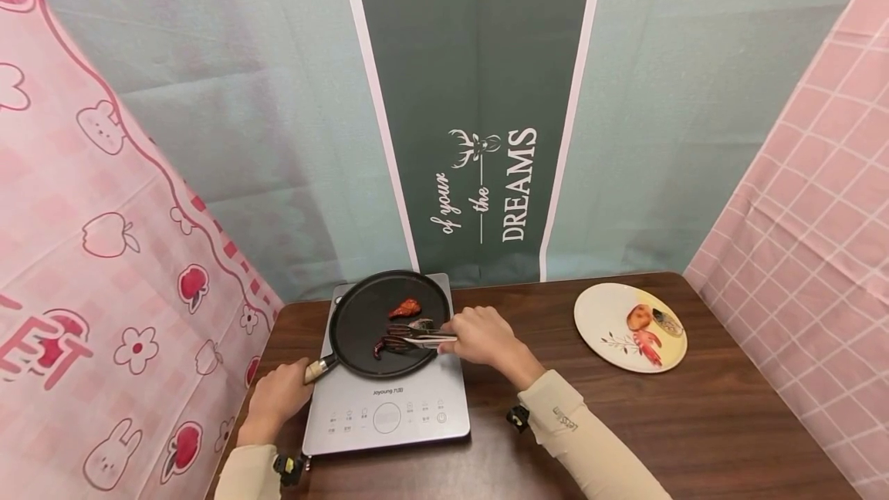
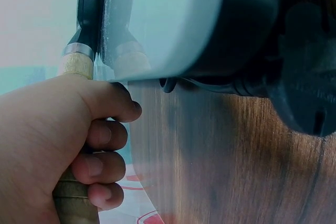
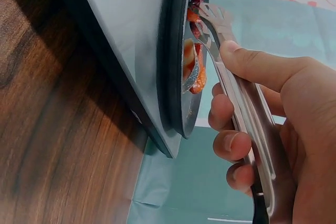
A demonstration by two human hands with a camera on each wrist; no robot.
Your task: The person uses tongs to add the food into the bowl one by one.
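My left hand (image 1: 278, 400) grips the wooden handle (image 2: 76, 203) of a flat black frying pan (image 1: 361, 322). In the right wrist view, my right hand (image 3: 268, 98) holds metal tongs (image 3: 231, 72), fingers and thumb curled round the arms. The tong tips reach low over the pan at a dark red curled food piece (image 1: 378, 349); whether they pinch it I cannot tell. Beyond the tongs lies a reddish-brown piece like a chicken wing (image 1: 406, 308). Another piece, with a grey edge (image 3: 192, 78), is partly hidden behind the tongs in the head view.
The pan stands on a silver induction cooker (image 1: 361, 430) with a touch panel. A round plate (image 1: 597, 319) at the right bears a golden-brown piece, a shell and a red shrimp-like piece. Curtains hang behind the brown wooden table (image 1: 542, 322) and at both sides.
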